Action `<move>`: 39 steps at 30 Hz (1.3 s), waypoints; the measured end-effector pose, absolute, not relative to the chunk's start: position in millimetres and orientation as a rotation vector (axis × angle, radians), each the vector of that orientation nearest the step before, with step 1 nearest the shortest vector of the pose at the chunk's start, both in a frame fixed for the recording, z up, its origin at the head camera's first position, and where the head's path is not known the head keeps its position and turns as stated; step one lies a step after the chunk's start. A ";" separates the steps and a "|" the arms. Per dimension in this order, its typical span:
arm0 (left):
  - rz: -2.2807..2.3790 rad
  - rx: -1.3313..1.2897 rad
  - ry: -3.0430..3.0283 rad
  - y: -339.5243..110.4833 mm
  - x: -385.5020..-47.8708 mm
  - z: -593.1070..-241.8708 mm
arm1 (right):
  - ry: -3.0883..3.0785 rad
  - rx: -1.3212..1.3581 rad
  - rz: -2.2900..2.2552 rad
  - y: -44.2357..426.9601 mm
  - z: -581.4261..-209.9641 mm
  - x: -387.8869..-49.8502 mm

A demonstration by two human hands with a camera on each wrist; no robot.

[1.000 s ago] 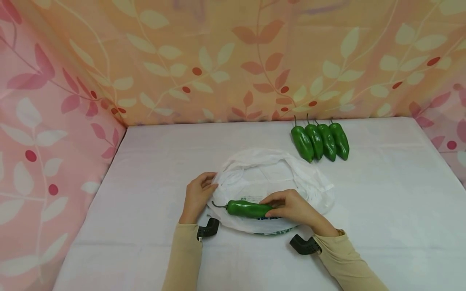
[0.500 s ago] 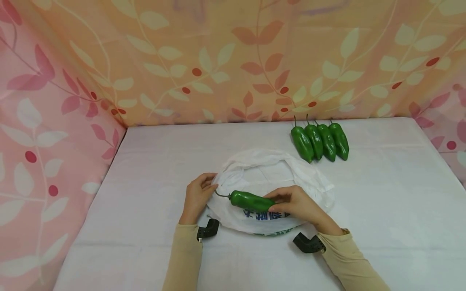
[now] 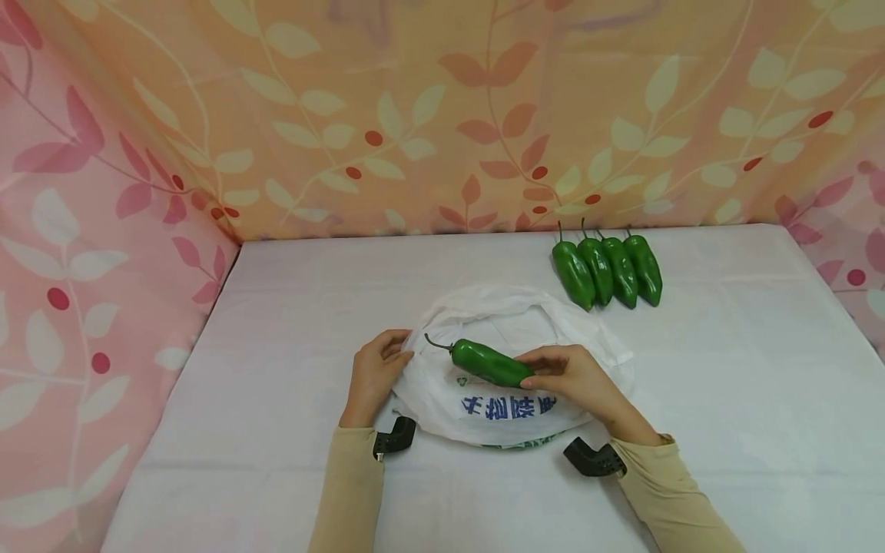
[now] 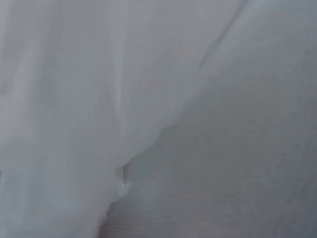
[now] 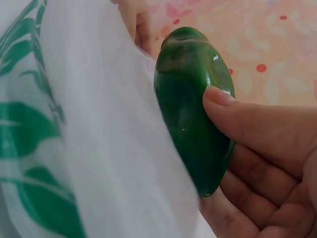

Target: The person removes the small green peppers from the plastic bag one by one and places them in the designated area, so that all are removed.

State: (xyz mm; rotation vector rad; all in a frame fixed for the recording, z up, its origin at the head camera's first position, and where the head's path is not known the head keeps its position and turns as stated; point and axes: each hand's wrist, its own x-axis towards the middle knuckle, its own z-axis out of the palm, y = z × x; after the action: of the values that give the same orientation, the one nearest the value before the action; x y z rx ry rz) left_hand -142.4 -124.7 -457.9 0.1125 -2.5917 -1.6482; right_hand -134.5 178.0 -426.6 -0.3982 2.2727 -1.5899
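My right hand (image 3: 570, 378) grips a long green pepper (image 3: 487, 362) by its lower end, thumb against one side, fingers behind. The pepper hangs over the white plastic bag (image 3: 508, 428), its thin stem pointing left and up. In the right wrist view the pepper (image 5: 190, 119) shows close up, partly behind the bag's white wall (image 5: 114, 124) with green print. My left hand (image 3: 376, 376) pinches the bag's left rim between thumb and fingers. Bag plastic (image 4: 74, 114) fills much of the left wrist view, where no fingers show. The bag's mouth faces up and stands wide.
Several more green peppers (image 3: 608, 270) lie side by side behind the bag, at the table's back edge, stems away from me. A white cloth covers the table (image 3: 290, 307). Patterned curtains (image 3: 415, 115) hang at the back and both sides.
My right hand has lifted the pepper away from me and a little right, tilting its stem end up. Blue print on the bag now shows below it. The left hand keeps its place.
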 end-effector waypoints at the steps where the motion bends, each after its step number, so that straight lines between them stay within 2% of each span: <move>1: -1.671 0.126 -2.588 -124.5 -142.9 -457.3 | 2.274 -0.394 -1.595 178.7 -426.2 -134.8; 39: -1.709 0.178 -2.602 -124.6 -143.0 -456.7 | 2.369 -0.236 -1.716 202.5 -419.2 -142.6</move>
State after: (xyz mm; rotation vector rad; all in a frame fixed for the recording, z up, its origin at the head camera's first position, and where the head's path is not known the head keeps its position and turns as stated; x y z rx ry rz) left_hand -143.0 -124.6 -456.7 0.1779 -2.6020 -1.7088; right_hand -142.6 202.5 -419.2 -0.2356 2.3686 -1.7160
